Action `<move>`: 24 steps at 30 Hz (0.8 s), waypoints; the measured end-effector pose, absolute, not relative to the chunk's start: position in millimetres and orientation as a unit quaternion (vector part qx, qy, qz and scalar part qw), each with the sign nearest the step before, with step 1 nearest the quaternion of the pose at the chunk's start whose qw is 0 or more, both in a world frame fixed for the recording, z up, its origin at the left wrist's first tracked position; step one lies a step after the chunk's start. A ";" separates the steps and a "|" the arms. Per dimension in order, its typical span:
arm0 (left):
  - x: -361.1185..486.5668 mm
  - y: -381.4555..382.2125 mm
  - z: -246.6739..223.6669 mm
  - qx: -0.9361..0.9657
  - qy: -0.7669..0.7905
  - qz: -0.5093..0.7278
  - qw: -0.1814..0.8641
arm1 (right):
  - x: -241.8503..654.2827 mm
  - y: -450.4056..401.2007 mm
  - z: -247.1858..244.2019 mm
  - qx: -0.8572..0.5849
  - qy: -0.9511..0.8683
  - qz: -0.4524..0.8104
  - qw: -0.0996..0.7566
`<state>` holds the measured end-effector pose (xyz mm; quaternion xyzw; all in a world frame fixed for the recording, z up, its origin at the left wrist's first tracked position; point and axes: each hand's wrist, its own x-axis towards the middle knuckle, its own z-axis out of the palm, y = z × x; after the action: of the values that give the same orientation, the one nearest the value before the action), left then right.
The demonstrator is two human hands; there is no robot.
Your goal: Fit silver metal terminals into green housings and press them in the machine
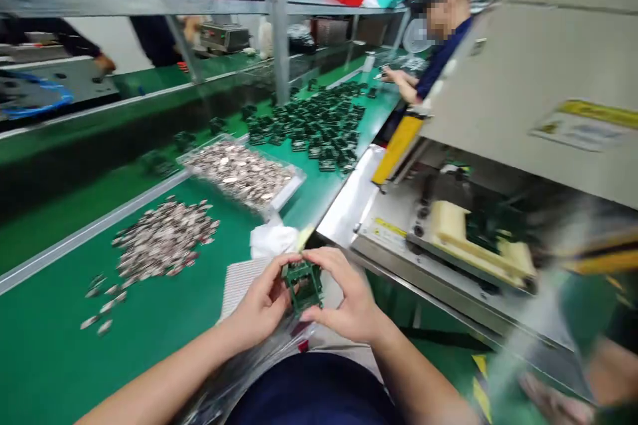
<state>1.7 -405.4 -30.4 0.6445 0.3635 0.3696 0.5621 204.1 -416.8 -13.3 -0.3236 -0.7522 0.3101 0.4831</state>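
1. On my head view, the left hand point(259, 302) and right hand point(350, 295) met in front of the body, with the green frame point(303, 285) between them, held just above a white ribbed sheet point(242, 285).
2. The fingers point(319, 255) of both hands were curled closed on opposite sides of the frame. I judged that this two-sided pinch steadied it while leaving its open middle visible.
3. A white cloth point(272, 242) lay just ahead of the hands, and a clear plastic bag point(239, 372) sagged below them against dark clothing.
4. On the green surface point(149, 339) to the left, loose metal pieces point(164, 239) lay heaped, with more in a clear tray point(239, 172). Their spot beside the hands seemed to put them within easy reach.
5. Farther along, many green frames point(309, 126) sat in a dense group, well apart from the hands, apparently gathered to keep them together.
6. To the right stood a machine point(498, 80) with a cream jig point(451, 232) on its bed, while a co-worker's hand point(396, 76) reached over the far end of the surface.
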 end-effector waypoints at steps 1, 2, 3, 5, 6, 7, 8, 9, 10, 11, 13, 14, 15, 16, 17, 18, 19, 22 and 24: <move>12.5 -398.4 -22.9 0.661 0.320 0.330 0.594 | 221.9 -422.7 -5.9 -0.329 -0.753 0.297 0.487; 25.5 -389.5 -14.6 0.676 0.274 0.288 0.621 | 240.5 -430.3 -0.2 -0.345 -0.743 0.291 0.494; 41.1 -379.3 -5.4 0.694 0.233 0.250 0.634 | 259.8 -439.3 3.6 -0.371 -0.723 0.286 0.508; 80.8 -358.1 14.8 0.749 0.180 0.219 0.599 | 299.5 -460.6 6.1 -0.439 -0.648 0.254 0.568; 104.8 -348.5 25.1 0.783 0.164 0.229 0.554 | 319.3 -471.5 5.5 -0.475 -0.591 0.216 0.615; 130.8 -340.2 35.0 0.813 0.153 0.248 0.503 | 338.4 -481.4 4.4 -0.504 -0.525 0.160 0.667; 158.2 -333.4 43.9 0.836 0.144 0.271 0.455 | 356.5 -489.9 3.3 -0.521 -0.455 0.096 0.716; 186.1 -328.1 51.3 0.852 0.135 0.289 0.416 | 373.2 -496.7 2.4 -0.526 -0.389 0.032 0.756; 213.5 -324.5 57.2 0.861 0.129 0.299 0.391 | 388.0 -501.5 2.1 -0.524 -0.335 -0.023 0.783; 239.1 -322.4 61.3 0.865 0.129 0.301 0.380 | 400.9 -504.7 2.4 -0.519 -0.297 -0.062 0.799; 281.3 -321.6 65.4 0.861 0.147 0.291 0.391 | 420.6 -506.8 4.2 -0.519 -0.263 -0.096 0.808; 295.9 -322.0 65.9 0.852 0.160 0.283 0.410 | 428.0 -505.8 5.6 -0.526 -0.263 -0.096 0.803; 305.2 -322.2 65.8 0.838 0.173 0.277 0.438 | 434.1 -503.7 7.3 -0.535 -0.270 -0.090 0.795; 309.0 -322.0 65.4 0.818 0.183 0.277 0.470 | 439.2 -500.5 9.3 -0.545 -0.285 -0.081 0.784; 306.9 -321.1 64.8 0.794 0.190 0.281 0.504 | 443.5 -496.1 11.7 -0.554 -0.306 -0.070 0.771; 299.2 -319.6 64.1 0.770 0.197 0.288 0.534 | 447.3 -490.7 14.6 -0.562 -0.333 -0.057 0.755; 286.3 -317.6 63.1 0.747 0.205 0.296 0.559 | 450.7 -484.5 18.1 -0.572 -0.364 -0.043 0.734; 225.6 -311.7 57.1 0.706 0.253 0.299 0.591 | 458.6 -463.4 30.3 -0.629 -0.458 -0.002 0.629; 178.0 -309.8 48.1 0.693 0.298 0.275 0.596 | 461.9 -450.6 37.5 -0.669 -0.504 0.036 0.545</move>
<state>178.0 -309.8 48.1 0.6931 0.2978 0.2755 0.5958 461.9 -450.6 37.5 -0.6688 -0.5039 0.0356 0.5455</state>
